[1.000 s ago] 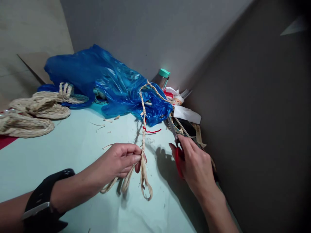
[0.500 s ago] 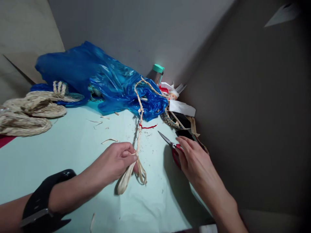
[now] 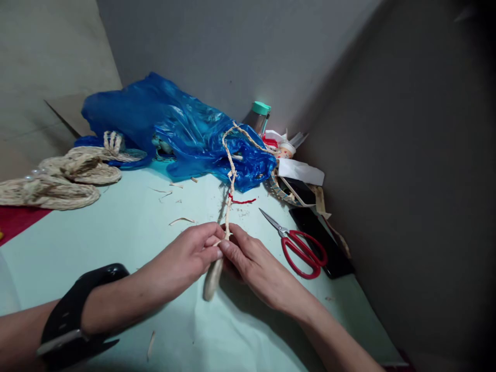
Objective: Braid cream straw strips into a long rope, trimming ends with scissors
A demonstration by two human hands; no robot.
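Note:
A braided cord of pale natural fibre runs from the blue bag down to my hands, with a red thread tied around it partway. My left hand, a black watch on its wrist, pinches the cord near its lower end. Closed on the same spot from the other side is my right hand, its thumb meeting the left fingers. A folded loop of flat fibre hangs below them; the rest of that end is hidden behind my right hand. Red-handled scissors lie to the right, untouched, blades pointing away to the left.
A blue plastic bag fills the back. Thick fibre hanks lie at left. A green-lidded bottle, a white box and a black phone stand or lie along the right-hand wall. Fibre scraps dot the pale green tabletop.
My right hand has let go of the scissors, leaving them on the table, and has moved left to grip the cord beside my left hand. The view has shifted slightly.

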